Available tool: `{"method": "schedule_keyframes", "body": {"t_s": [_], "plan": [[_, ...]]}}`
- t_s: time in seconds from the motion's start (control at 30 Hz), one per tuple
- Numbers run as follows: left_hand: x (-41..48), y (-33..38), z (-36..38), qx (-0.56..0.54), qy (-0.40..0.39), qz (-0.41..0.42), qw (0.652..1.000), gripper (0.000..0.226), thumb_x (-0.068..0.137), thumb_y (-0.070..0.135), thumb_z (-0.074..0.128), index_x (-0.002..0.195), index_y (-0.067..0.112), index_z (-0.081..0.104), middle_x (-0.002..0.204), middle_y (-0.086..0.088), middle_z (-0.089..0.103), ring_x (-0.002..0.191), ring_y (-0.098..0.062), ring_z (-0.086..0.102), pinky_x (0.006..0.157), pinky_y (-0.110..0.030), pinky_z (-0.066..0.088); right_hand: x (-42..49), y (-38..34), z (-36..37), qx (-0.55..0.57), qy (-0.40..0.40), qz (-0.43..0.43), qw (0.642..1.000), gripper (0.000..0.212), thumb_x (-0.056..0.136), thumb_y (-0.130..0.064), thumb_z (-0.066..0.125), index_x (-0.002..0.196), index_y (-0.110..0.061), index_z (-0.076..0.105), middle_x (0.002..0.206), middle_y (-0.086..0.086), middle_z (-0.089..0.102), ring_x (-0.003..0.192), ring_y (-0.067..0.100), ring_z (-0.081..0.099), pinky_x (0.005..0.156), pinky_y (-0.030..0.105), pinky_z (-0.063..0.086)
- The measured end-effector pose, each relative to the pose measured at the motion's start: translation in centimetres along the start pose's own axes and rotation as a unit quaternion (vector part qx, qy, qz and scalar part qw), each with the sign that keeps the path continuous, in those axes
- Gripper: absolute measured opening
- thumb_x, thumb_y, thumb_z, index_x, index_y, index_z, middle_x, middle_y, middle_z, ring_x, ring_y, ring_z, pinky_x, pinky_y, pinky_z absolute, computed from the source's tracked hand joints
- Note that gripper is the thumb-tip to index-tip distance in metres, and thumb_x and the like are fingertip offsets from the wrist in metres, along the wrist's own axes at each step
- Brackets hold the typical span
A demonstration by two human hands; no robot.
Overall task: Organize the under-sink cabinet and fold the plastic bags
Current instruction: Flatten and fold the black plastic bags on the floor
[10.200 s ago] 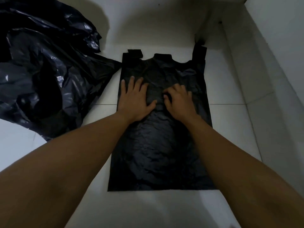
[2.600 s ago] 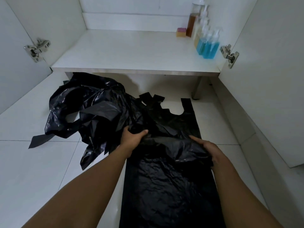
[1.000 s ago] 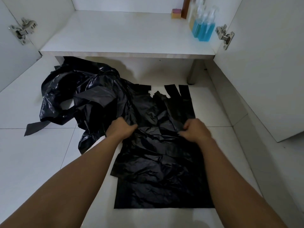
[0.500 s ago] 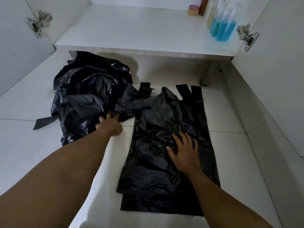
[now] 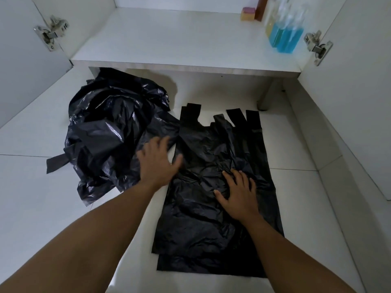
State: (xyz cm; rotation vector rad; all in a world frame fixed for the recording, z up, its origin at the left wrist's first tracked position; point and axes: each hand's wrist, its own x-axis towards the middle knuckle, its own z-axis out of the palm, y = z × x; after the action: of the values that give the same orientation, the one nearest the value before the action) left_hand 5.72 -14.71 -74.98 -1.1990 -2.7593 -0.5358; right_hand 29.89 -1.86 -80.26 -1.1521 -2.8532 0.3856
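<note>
On the white tiled floor (image 5: 31, 208) nearest the camera, flattened black bags (image 5: 211, 229) lie stacked — handles pointing far. The right hand (image 5: 238, 194) rests on them palm down, fingers spread. Just left, the left hand (image 5: 157, 160) is open and blurred, fingers splayed over the edge of a crumpled pile of black bags (image 5: 105, 134). Farther off, the cabinet shelf (image 5: 169, 39) holds blue bottles (image 5: 284, 37) and a sponge (image 5: 248, 13) at far right — door hinges (image 5: 50, 31) on both sides.

A single head-worn view looks forward and steeply down, close over the tiled floor (image 5: 31, 208), facing into the open cabinet (image 5: 169, 39).
</note>
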Motion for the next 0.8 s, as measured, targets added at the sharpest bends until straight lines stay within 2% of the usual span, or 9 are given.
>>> {"method": "schedule_keyframes", "body": {"t_s": [0.07, 0.13, 0.2, 0.27, 0.37, 0.5, 0.6, 0.7, 0.8], "plan": [[-0.8, 1.5, 0.5, 0.003, -0.103, 0.175, 0.979, 0.097, 0.079, 0.085, 0.044, 0.155, 0.027, 0.027, 0.153, -0.004, 0.035, 0.143, -0.028, 0.029, 0.115, -0.052, 0.021, 0.3, -0.2, -0.9, -0.002, 0.006, 0.014, 1.000, 0.083, 0.080, -0.081, 0.035, 0.149, -0.037, 0.030, 0.151, -0.004, 0.032, 0.141, 0.022, 0.023, 0.114, 0.053, 0.017], [-1.2, 2.5, 1.1, 0.062, -0.216, 0.248, 0.942, 0.119, 0.068, 0.096, 0.038, 0.160, 0.027, 0.007, 0.160, -0.002, 0.028, 0.151, -0.025, 0.016, 0.123, -0.054, 0.004, 0.4, -0.3, -1.9, -0.008, 0.062, 0.040, 0.997, 0.080, 0.079, -0.081, 0.041, 0.145, -0.036, 0.035, 0.142, -0.005, 0.041, 0.131, 0.023, 0.034, 0.105, 0.051, 0.025], [-1.7, 2.8, 1.8, 0.097, -0.258, 0.251, 0.928, 0.129, 0.065, 0.095, 0.045, 0.160, 0.024, -0.006, 0.157, -0.003, 0.032, 0.149, -0.025, 0.019, 0.122, -0.057, -0.005, 0.3, 0.1, -2.4, -0.002, 0.084, 0.079, 0.993, 0.074, 0.084, -0.077, 0.039, 0.144, -0.034, 0.038, 0.141, -0.002, 0.043, 0.128, 0.024, 0.035, 0.102, 0.050, 0.026], [-2.2, 2.9, 2.1, 0.099, -0.262, 0.243, 0.929, 0.131, 0.065, 0.092, 0.051, 0.160, 0.024, -0.009, 0.150, -0.004, 0.039, 0.142, -0.027, 0.030, 0.122, -0.059, -0.003, 0.0, 1.1, -2.3, -0.001, 0.040, 0.121, 0.992, 0.074, 0.088, -0.078, 0.029, 0.146, -0.032, 0.036, 0.145, 0.001, 0.042, 0.130, 0.026, 0.034, 0.104, 0.052, 0.026], [-2.3, 3.0, 2.1, 0.108, -0.281, 0.228, 0.926, 0.126, 0.065, 0.091, 0.056, 0.160, 0.026, 0.004, 0.146, -0.004, 0.038, 0.136, -0.027, 0.034, 0.121, -0.055, 0.014, -0.8, 2.3, -2.2, 0.007, 0.026, 0.155, 0.988, 0.078, 0.088, -0.080, 0.021, 0.147, -0.031, 0.034, 0.147, 0.002, 0.040, 0.129, 0.028, 0.035, 0.103, 0.054, 0.027], [-2.7, 3.0, 2.4, 0.101, -0.298, 0.207, 0.926, 0.122, 0.059, 0.096, 0.054, 0.155, 0.029, 0.023, 0.145, -0.005, 0.032, 0.133, -0.027, 0.030, 0.116, -0.049, 0.027, -1.5, 2.6, -2.3, -0.002, 0.067, 0.141, 0.988, 0.071, 0.091, -0.074, 0.029, 0.148, -0.032, 0.034, 0.151, 0.001, 0.035, 0.129, 0.027, 0.033, 0.101, 0.053, 0.026], [-2.7, 2.7, 2.8, 0.075, -0.282, 0.204, 0.935, 0.123, 0.056, 0.097, 0.054, 0.155, 0.029, 0.025, 0.147, -0.001, 0.031, 0.133, -0.025, 0.030, 0.114, -0.045, 0.031, -1.3, 2.6, -2.3, -0.007, 0.004, 0.134, 0.991, 0.073, 0.090, -0.075, 0.029, 0.150, -0.033, 0.031, 0.156, -0.001, 0.028, 0.134, 0.027, 0.027, 0.105, 0.055, 0.024], [-2.6, 2.8, 2.8, 0.069, -0.288, 0.193, 0.935, 0.126, 0.055, 0.096, 0.056, 0.156, 0.030, 0.022, 0.155, -0.001, 0.025, 0.139, -0.026, 0.026, 0.116, -0.048, 0.028, -0.9, 3.0, -2.2, 0.007, -0.016, 0.129, 0.992, 0.076, 0.089, -0.077, 0.028, 0.152, -0.034, 0.027, 0.159, -0.002, 0.023, 0.139, 0.028, 0.023, 0.108, 0.057, 0.023], [-2.8, 2.3, 2.8, 0.080, -0.292, 0.168, 0.938, 0.138, 0.048, 0.100, 0.053, 0.159, 0.029, 0.013, 0.164, -0.001, 0.012, 0.150, -0.028, 0.011, 0.120, -0.061, 0.014, -0.8, 3.3, -2.4, 0.007, -0.014, 0.120, 0.993, 0.077, 0.089, -0.077, 0.030, 0.152, -0.034, 0.026, 0.159, -0.002, 0.022, 0.139, 0.028, 0.022, 0.108, 0.057, 0.023]]}}
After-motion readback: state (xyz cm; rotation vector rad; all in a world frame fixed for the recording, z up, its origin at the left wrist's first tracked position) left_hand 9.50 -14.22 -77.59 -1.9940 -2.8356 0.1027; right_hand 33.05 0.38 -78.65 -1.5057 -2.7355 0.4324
